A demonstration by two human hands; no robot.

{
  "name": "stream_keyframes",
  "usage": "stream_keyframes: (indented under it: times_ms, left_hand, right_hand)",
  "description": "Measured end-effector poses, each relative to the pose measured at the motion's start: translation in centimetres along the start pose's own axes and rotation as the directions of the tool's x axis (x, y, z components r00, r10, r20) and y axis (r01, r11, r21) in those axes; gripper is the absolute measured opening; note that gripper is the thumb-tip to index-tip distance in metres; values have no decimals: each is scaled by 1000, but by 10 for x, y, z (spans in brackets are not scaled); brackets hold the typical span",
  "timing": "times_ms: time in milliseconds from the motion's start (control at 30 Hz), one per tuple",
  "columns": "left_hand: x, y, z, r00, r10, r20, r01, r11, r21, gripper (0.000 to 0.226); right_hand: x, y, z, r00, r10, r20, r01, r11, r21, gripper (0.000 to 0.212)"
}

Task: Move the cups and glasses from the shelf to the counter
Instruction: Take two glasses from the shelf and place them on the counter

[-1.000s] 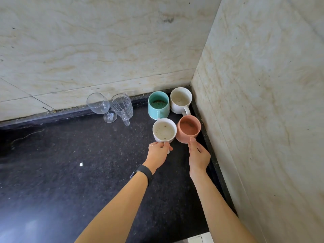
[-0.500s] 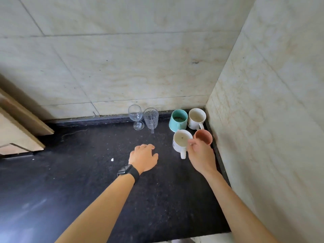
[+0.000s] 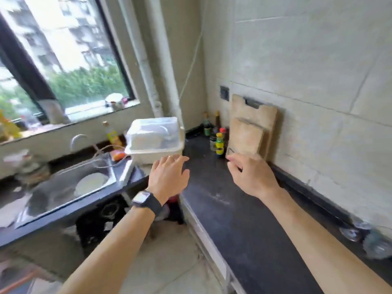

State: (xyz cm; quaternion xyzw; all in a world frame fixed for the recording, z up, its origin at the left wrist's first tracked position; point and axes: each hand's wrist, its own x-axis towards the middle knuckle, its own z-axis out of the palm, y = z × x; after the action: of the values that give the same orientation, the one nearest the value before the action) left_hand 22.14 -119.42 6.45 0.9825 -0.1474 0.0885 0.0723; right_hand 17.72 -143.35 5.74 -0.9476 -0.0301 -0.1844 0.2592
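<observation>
My left hand (image 3: 168, 178), with a dark watch on the wrist, hovers empty with fingers spread over the corner where the two counters meet. My right hand (image 3: 251, 176) hangs empty above the black counter (image 3: 244, 219), fingers loosely curled and apart. Two clear glasses (image 3: 360, 231) stand blurred at the far right edge of the counter against the wall. The mugs are out of view. The picture is blurred by motion.
Two wooden cutting boards (image 3: 252, 128) lean on the tiled wall, with several sauce bottles (image 3: 218, 141) beside them. A white lidded dish box (image 3: 156, 139) sits in the corner. A steel sink (image 3: 70, 187) holding a plate lies to the left under a window.
The view has swung left from the counter's right corner to the sink and window. Both hands let go of the mugs and now hover empty over the counter.
</observation>
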Motion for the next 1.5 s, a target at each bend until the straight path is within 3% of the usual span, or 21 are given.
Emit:
stream_keyframes:
  times_ms: [133,267,500,633,900,1500]
  left_hand:
    - [-86,-136,-72,955,-276,-108,284,957,66,45]
    - [-186,-251,-130,849,-483,-213,510,855,95,48]
    - [-336,-428,-206,671,-684,-286,734,666,128,53]
    - [-395,-515,-239,624,-719,-307,777,613,142,55]
    - [-430,-649,-290,625,-707,-331,771,626,119,53]
    - [-297,-977,-339,599,-717,-356,755,654,-47,52]
  right_hand:
    - [26,-151,58,953,-290,92,278,953,118,31]
    - [20,-297,111,852,-505,140,473,856,208,32]
    - [-17,-533,204,682,-708,186,644,701,307,37]
    - [-33,-638,250,638,-743,204,665,664,341,39]
    - [-24,-778,313,634,-751,181,643,643,415,40]
    - [186,-997,498,610,-788,81,693,581,427,45]
